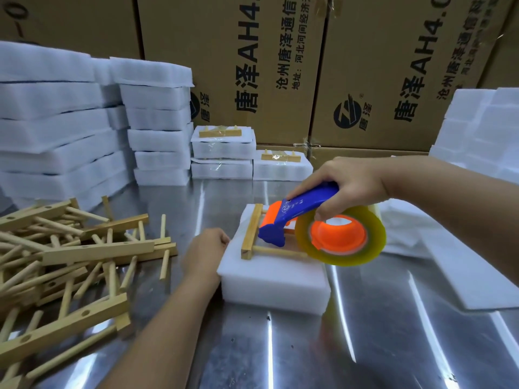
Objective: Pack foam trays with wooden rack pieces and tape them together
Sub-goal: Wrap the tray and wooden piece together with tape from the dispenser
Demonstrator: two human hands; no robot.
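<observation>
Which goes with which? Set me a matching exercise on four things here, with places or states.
1. blue and orange tape dispenser
2. loose pile of wooden rack pieces
3. brown cardboard boxes
4. white foam block

A. at the back
B. touched by the left hand
C. gripped by the right hand
D. on the left of the metal table

Pairs: 1-C, 2-D, 3-A, 4-B

Printed cardboard boxes (280, 66) (stacked behind) back a steel table (280, 346).
</observation>
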